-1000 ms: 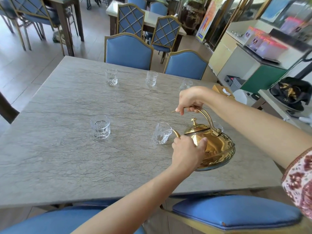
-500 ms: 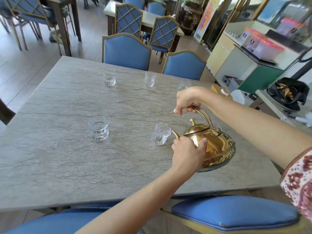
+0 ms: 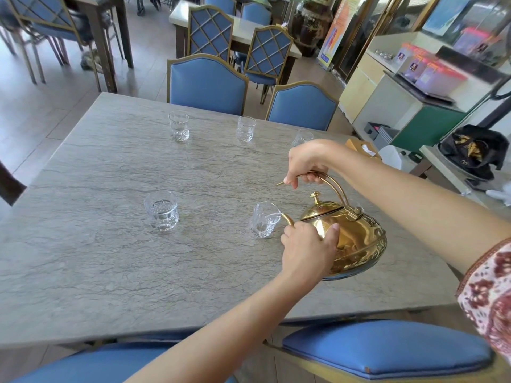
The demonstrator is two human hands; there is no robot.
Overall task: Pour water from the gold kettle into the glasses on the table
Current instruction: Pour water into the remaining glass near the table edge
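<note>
The gold kettle [image 3: 356, 241] is tilted to the left above the grey table [image 3: 96, 258], its spout over the rim of the near middle glass [image 3: 262, 223]. My right hand [image 3: 305, 164] grips the kettle's arched handle from above. My left hand [image 3: 307, 250] presses against the kettle's body near the spout. A near left glass [image 3: 161, 210] holds some water. Three more glasses stand along the far side: far left [image 3: 179, 130], far middle [image 3: 245, 129], and far right [image 3: 302, 138], partly hidden behind my right hand.
Blue padded chairs stand at the far edge [image 3: 207, 84] and at the near edge [image 3: 387, 349]. A small brown box [image 3: 359, 149] sits at the table's right corner. A counter with boxes [image 3: 414, 87] is to the right.
The kettle has tipped slightly further toward the near middle glass, its spout now at the glass rim. Both hands keep their hold.
</note>
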